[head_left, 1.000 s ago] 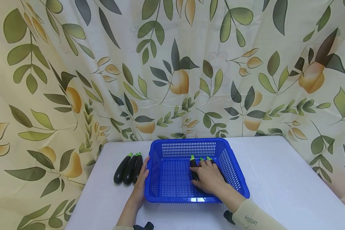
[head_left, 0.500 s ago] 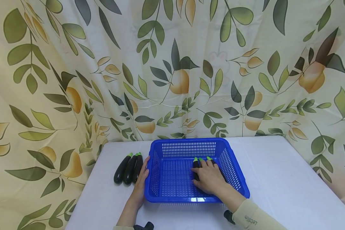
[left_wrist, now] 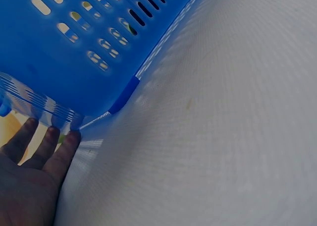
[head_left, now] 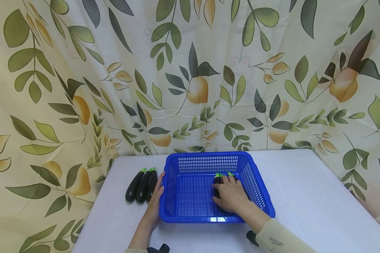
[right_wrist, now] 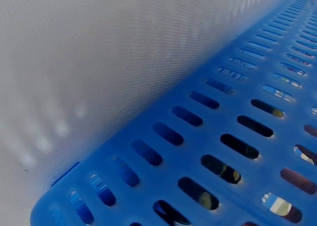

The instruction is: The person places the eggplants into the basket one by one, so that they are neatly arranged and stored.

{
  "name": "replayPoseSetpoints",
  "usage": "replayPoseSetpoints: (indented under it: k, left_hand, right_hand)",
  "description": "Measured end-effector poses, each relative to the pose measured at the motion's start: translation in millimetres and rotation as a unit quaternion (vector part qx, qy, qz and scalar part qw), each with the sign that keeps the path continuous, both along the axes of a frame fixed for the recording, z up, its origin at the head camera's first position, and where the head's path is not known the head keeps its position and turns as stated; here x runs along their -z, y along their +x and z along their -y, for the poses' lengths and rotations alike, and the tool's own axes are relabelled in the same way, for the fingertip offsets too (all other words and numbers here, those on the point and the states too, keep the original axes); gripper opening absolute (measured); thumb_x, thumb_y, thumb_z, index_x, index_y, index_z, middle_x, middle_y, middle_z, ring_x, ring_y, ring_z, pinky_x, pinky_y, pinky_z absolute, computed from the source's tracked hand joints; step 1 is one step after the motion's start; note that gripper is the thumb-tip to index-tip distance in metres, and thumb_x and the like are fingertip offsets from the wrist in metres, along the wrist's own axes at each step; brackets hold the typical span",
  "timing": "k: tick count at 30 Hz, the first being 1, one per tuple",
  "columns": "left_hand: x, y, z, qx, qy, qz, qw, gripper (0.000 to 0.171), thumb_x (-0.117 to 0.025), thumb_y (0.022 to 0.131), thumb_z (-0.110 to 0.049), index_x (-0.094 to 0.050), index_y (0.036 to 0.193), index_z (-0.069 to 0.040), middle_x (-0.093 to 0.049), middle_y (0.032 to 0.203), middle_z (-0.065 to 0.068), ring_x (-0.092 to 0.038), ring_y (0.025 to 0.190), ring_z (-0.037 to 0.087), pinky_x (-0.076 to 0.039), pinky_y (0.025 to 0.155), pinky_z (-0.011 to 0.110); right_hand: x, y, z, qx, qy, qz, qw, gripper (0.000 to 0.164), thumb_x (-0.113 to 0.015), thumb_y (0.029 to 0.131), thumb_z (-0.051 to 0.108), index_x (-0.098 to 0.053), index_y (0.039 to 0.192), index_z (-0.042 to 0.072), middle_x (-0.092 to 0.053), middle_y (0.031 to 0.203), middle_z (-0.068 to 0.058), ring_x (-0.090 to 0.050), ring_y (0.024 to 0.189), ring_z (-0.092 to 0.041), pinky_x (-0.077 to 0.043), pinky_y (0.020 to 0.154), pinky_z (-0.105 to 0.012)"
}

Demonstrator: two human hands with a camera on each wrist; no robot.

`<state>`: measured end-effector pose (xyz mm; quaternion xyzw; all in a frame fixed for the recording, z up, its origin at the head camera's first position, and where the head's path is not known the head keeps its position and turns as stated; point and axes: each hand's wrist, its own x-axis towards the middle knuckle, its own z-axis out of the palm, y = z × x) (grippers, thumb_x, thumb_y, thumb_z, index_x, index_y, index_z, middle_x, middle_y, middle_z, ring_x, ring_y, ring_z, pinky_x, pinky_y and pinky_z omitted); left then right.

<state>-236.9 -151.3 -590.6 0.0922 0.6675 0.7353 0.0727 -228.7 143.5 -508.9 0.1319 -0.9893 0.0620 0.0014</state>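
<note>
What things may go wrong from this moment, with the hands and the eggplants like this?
The rounded eggplants in the basket might roll toward the bare left part of the blue basket when the right hand lifts off them. The left hand, against the basket's side, is close to the three eggplants on the table; a small slip might knock them and make them roll.

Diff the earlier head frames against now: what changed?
The leftmost eggplant in the blue basket moved right, closer to the other basket eggplants; the right hand over it shifted slightly the same way. No clear grasp or release. Unchanged: basket, left hand at its side, three eggplants on the table.
</note>
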Motion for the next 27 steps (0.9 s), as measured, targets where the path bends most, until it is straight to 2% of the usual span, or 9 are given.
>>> replayPoseSetpoints:
  k: [20,27]
  left_hand:
    - [-1.2,0.4,-0.2,0.004,0.010,-0.006,0.9999,0.053,-0.029,0.111,-0.046,-0.019,0.162,-0.047,-0.003,0.176,-0.007,0.005,0.164,0.031,0.004,0.126,0.069]
    - [-0.8,0.3,-0.3,0.004,0.006,-0.005,1.0000,0.052,-0.029,0.110,-0.047,-0.019,0.162,-0.049,-0.004,0.176,-0.008,0.005,0.164,0.032,0.005,0.125,0.070]
  right_hand:
    - [-4.7,0.5,-0.7,0.006,-0.020,-0.003,1.000,0.046,-0.078,0.089,0.041,-0.074,0.127,0.015,-0.063,0.128,-0.018,-0.053,0.123,-0.038,-0.048,0.101,-0.060]
    - [-6.3,0.6,-3.1,0.009,-0.049,-0.006,0.999,0.046,-0.079,0.089,0.039,-0.073,0.129,0.016,-0.064,0.123,-0.015,-0.054,0.114,-0.034,-0.050,0.097,-0.057]
